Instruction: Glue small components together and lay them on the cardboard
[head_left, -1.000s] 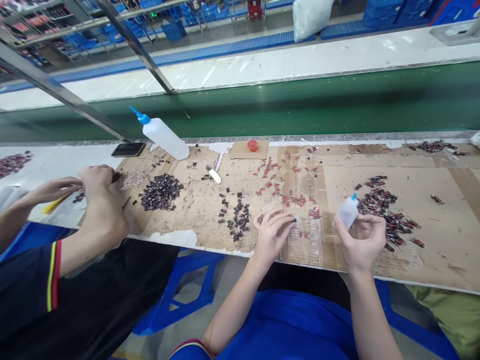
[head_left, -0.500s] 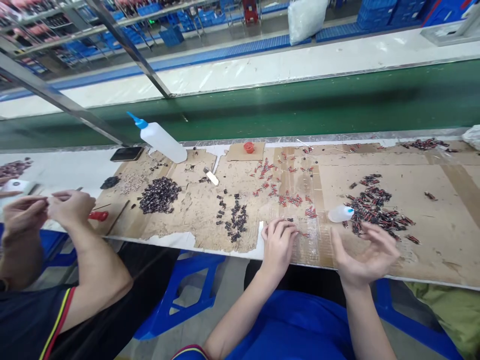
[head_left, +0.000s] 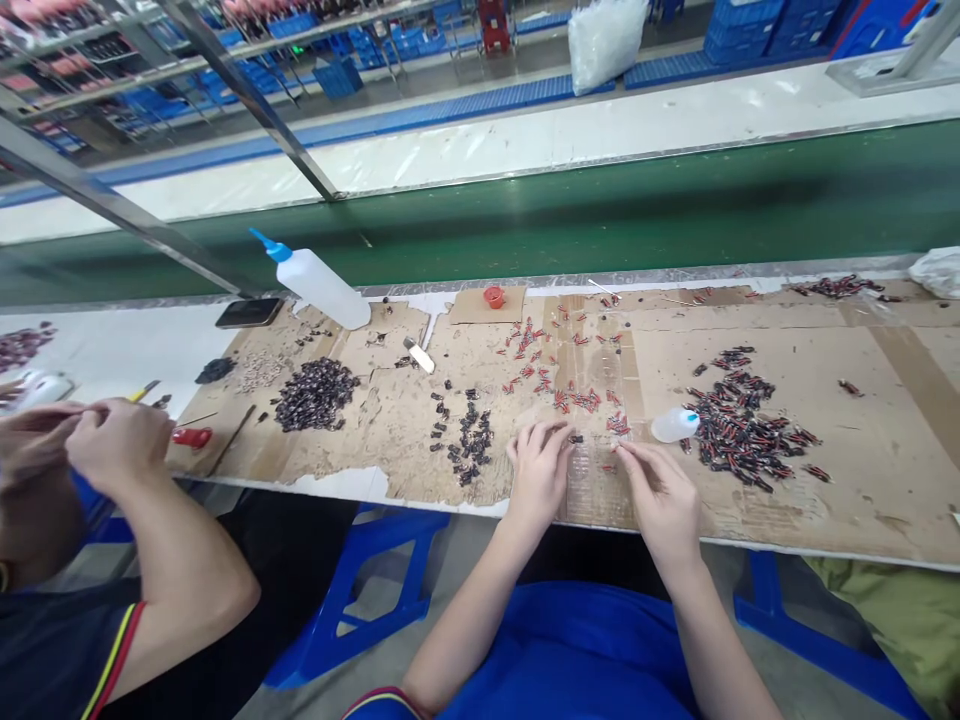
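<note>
My left hand (head_left: 538, 465) rests on the cardboard with its fingers curled together. At its fingertips is a small black part (head_left: 576, 438), which it seems to grip. My right hand (head_left: 664, 490) is closed in a pinch, thumb and forefinger on a tiny red part that the fingers mostly hide. Loose small red parts (head_left: 576, 398) are scattered just beyond both hands. Left of my left hand lies a group of small black parts (head_left: 471, 440). A pile of joined black-and-red pieces (head_left: 742, 425) and a small white bottle (head_left: 675, 425) with a blue tip lie beyond my right hand.
A co-worker's hands (head_left: 112, 445) work at the left, near a heap of black parts (head_left: 315, 393). A large white squeeze bottle (head_left: 326, 288), a phone (head_left: 249, 312), a white-handled blade (head_left: 420, 355) and a red cap (head_left: 493, 297) sit around the cardboard. A green belt (head_left: 600, 215) runs behind.
My right hand has come from beside the black-and-red pile, where it was open, leftward and is now pinched near my left hand. My left hand stays almost in place.
</note>
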